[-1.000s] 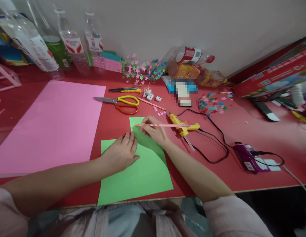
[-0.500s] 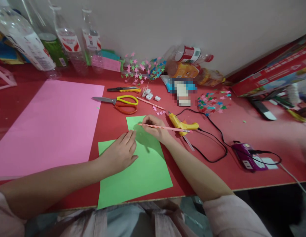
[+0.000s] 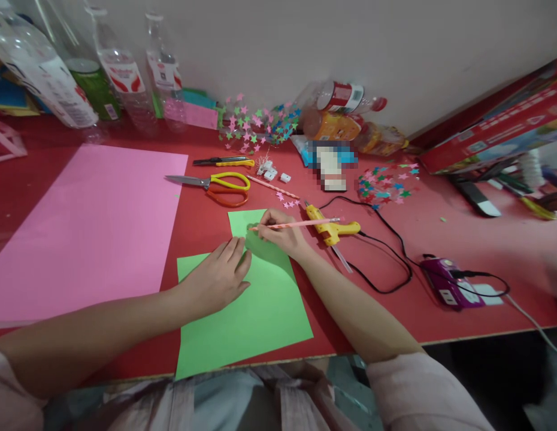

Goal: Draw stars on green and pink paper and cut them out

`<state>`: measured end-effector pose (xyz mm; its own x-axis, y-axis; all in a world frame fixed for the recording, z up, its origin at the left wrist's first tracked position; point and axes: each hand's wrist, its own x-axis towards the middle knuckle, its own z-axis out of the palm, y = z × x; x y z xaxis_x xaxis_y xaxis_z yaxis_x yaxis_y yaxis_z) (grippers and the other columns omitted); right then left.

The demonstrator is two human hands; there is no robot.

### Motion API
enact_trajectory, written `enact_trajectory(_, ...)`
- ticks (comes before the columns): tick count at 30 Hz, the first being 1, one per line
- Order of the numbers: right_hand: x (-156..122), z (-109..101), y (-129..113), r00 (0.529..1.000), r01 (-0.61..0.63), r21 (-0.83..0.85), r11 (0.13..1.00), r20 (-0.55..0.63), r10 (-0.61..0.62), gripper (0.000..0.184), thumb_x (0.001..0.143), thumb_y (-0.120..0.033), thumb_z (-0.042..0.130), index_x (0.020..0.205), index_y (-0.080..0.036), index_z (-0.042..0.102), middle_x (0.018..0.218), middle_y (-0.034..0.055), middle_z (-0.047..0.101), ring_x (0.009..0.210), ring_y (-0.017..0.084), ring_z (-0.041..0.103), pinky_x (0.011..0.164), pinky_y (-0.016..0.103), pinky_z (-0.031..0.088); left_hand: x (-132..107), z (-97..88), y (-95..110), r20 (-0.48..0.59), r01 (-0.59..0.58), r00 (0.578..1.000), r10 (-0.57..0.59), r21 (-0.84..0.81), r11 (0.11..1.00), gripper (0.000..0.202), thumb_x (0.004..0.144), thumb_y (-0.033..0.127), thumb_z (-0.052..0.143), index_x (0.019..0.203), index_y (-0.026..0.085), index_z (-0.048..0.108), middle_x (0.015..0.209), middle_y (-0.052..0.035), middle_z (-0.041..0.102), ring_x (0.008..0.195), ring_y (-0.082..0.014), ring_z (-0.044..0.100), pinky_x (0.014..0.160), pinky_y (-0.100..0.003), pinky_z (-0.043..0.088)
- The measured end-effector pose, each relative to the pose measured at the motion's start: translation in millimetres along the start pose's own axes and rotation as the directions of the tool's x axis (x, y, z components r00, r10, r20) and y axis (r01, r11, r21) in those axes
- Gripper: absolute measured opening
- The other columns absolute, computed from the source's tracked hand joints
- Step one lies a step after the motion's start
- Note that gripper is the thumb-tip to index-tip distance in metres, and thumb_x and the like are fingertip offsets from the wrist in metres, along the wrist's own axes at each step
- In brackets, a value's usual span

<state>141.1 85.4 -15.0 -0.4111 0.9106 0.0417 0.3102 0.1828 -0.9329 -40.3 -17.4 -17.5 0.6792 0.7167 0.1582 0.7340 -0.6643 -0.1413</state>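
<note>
Reference: clock directions are taken from the centre of the green sheet, with 12 o'clock at the far side.

The red table point(image 3: 444, 197) carries all items. The pink sheet point(image 3: 94, 233) lies flat at 10 o'clock. The green sheet point(image 3: 247, 323) lies before the person; a narrower section projects at 12 o'clock, and its near edge meets the table edge at 6 o'clock.

The left hand point(image 3: 220, 269) rests on the green sheet at 10 o'clock, palm down, fingers extended and close together, gripping nothing. The right hand point(image 3: 278, 233) is at 1 o'clock; its thumb and fingers pinch the pencil point(image 3: 300, 224) near the point. The point is directed to 9 o'clock, over the projecting section; the rear end extends to 3 o'clock, overlapping the glue gun in view.

The purple power unit point(image 3: 451, 281) is at 3 o'clock, the scissors point(image 3: 207, 183) at 11 o'clock with blade tip over the pink sheet's edge. The yellow glue gun point(image 3: 326, 234) is at 2 o'clock. Smallest: pink stars point(image 3: 287, 202), scattered at 1 o'clock.
</note>
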Motion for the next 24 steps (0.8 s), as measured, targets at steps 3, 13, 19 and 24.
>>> enact_trajectory(3,0.0,-0.5,0.2,1.000,-0.004,0.001,1.000,0.010,0.004,0.013,0.073,-0.023,0.057,0.065,-0.019,0.048,0.058,-0.0024,0.055,0.051,0.010,0.050,0.049,0.023,0.037,-0.3,0.9,0.3,-0.009,-0.002,1.000,0.002,-0.006,1.000,0.053,0.094,0.041,0.042,0.127,0.000,0.050,0.134,-0.0296,0.049,0.127,-0.0353,0.047,0.103,-0.045,0.037)
enact_trajectory(13,1.1,-0.2,1.8,1.000,-0.024,-0.029,0.999,0.014,0.024,0.011,0.072,-0.022,0.057,0.064,-0.019,0.050,0.057,-0.0021,0.057,0.052,0.010,0.051,0.049,0.022,0.037,-0.2,2.6,0.7,0.014,0.012,1.000,-0.012,-0.011,1.000,0.054,0.093,0.042,0.043,0.128,0.002,0.050,0.136,-0.0285,0.048,0.128,-0.0351,0.046,0.105,-0.045,0.036)
enact_trajectory(19,0.5,1.7,-3.1,0.998,-0.055,-0.023,0.998,-0.040,0.054,0.009,0.071,-0.021,0.056,0.064,-0.019,0.049,0.056,-0.0022,0.057,0.050,0.009,0.049,0.048,0.021,0.036,0.0,1.4,1.1,0.016,0.012,1.000,-0.012,-0.024,1.000,0.054,0.094,0.041,0.041,0.128,0.001,0.050,0.135,-0.0291,0.048,0.128,-0.0355,0.046,0.104,-0.046,0.036)
enact_trajectory(24,0.9,2.9,-3.8,0.996,-0.057,-0.003,0.998,-0.062,0.056,0.011,0.072,-0.022,0.056,0.065,-0.020,0.048,0.054,-0.0029,0.055,0.049,0.008,0.048,0.048,0.020,0.036,-0.1,1.1,1.2,0.030,0.022,0.999,-0.021,-0.051,0.998,0.054,0.094,0.041,0.041,0.129,0.000,0.049,0.137,-0.0295,0.046,0.130,-0.0355,0.044,0.106,-0.045,0.034)
